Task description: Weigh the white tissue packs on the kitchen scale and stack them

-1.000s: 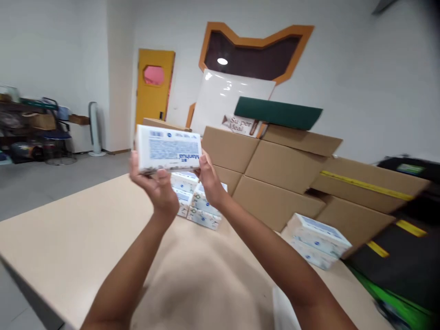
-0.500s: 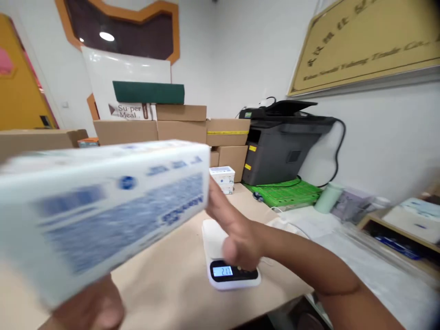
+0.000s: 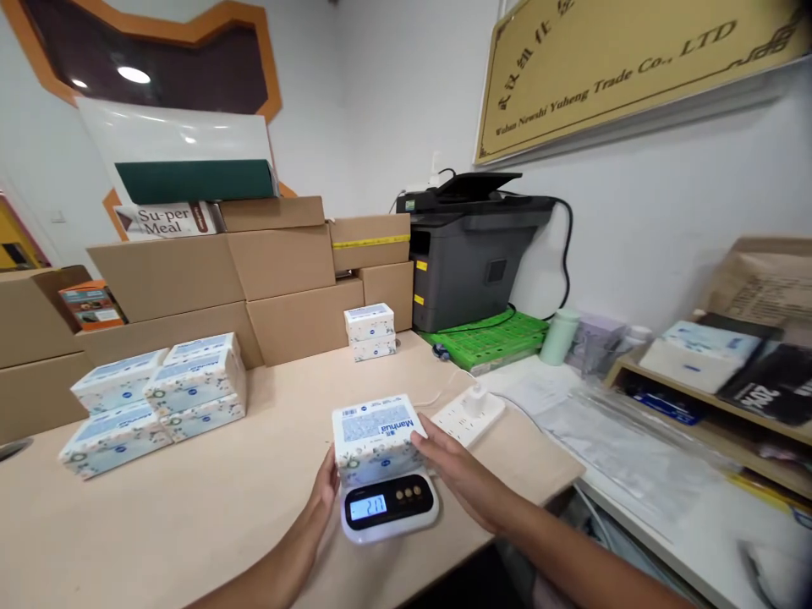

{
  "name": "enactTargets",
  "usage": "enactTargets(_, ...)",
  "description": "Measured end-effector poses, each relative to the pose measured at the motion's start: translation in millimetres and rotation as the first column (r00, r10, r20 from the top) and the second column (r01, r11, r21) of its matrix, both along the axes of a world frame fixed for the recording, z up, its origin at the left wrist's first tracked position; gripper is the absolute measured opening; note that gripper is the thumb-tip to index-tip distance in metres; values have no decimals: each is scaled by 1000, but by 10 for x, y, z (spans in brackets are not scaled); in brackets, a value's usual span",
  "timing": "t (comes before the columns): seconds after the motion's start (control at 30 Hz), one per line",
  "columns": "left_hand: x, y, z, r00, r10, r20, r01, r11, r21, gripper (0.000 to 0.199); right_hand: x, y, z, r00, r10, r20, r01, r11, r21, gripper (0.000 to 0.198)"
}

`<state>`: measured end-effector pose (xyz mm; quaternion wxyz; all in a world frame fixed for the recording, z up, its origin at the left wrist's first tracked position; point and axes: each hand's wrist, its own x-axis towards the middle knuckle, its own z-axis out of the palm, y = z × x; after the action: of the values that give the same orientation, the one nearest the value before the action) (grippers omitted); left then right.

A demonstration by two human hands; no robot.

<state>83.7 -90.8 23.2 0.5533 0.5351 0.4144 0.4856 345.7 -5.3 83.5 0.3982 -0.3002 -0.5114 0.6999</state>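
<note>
A white and blue pack of tissues (image 3: 375,423), printed "Manhua", sits at the platform of a white kitchen scale (image 3: 391,518). Whether its underside fully rests there cannot be told. My left hand (image 3: 325,486) grips the pack's left side, fingers partly hidden behind it. On the opposite side, my right hand (image 3: 452,461) presses against the pack, with one digit over the top edge. The scale's lit display (image 3: 369,507) seems to read 217, and its buttons show in front of the pack.
Several tissue packs (image 3: 196,385) are stacked on the table's left, and two more (image 3: 370,331) at the back. Cardboard boxes (image 3: 288,254) line the rear. A white power strip (image 3: 466,416) lies right of the scale, near a dark printer (image 3: 469,262) and a green crate (image 3: 491,338).
The tissue pack has come down from close before the camera onto the scale area. My right hand has moved from the scale to the pack's side. The view has turned right.
</note>
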Motion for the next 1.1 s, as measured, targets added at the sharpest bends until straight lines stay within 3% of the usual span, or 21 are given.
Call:
enactTargets(0.2,11,303,21,988,155,30,-153,987,-50,86,178,223,-78,996,-33,88,35,999,-15,128)
enactTargets(0.33,158,353,149,992,89,88,-85,995,-44,78,216,282,-239,989,87,124,-97,992,79,117)
enactTargets(0.43,275,399,216,990,41,137,-41,999,-7,74,211,306,-327,980,145,138,-163,978,129,120)
enactTargets(0.8,438,445,402,984,81,157,-68,994,-89,86,231,426,-298,971,131,197,-164,974,159,103)
enactTargets(1.1,481,485,338,968,73,241,-37,988,-149,94,240,457,-403,980,118,158,-140,981,132,102)
